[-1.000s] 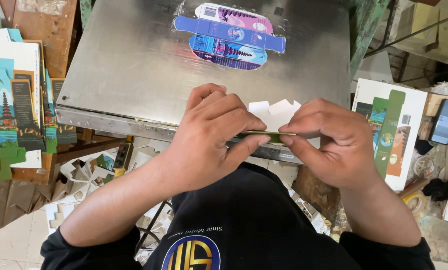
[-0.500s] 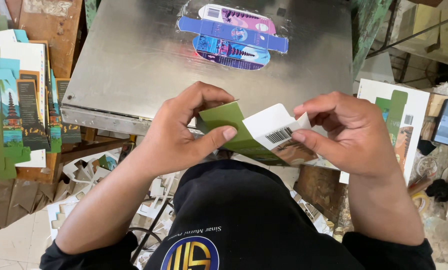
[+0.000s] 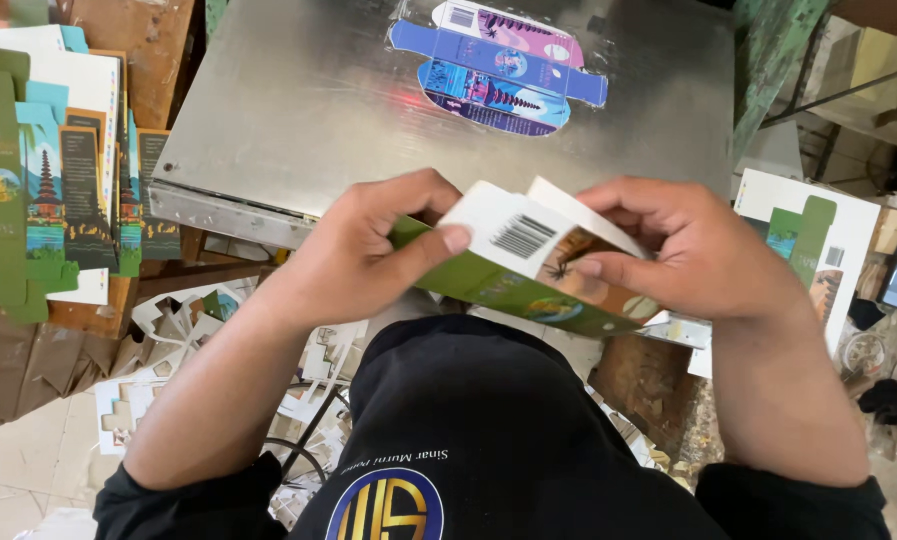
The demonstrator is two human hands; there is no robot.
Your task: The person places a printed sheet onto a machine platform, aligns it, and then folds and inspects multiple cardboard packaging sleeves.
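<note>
Both of my hands hold a small printed carton [image 3: 528, 262], green and brown with a white barcode panel, partly opened up into a box shape. My left hand [image 3: 368, 255] grips its left end with the thumb pressed on the white panel. My right hand [image 3: 693, 250] pinches the right end, fingers on the brown printed face. The carton is held just in front of the near edge of a metal plate [image 3: 298, 110].
A flat blue and pink carton blank [image 3: 498, 62] lies taped on the metal plate. A stack of flat printed blanks [image 3: 48, 170] sits at the left; another sheet [image 3: 818, 240] lies at the right. Cardboard offcuts [image 3: 168, 340] litter the floor below.
The carton was flat and edge-on between my fingers; it has been turned up and spread open into a box shape, with the barcode panel now facing me.
</note>
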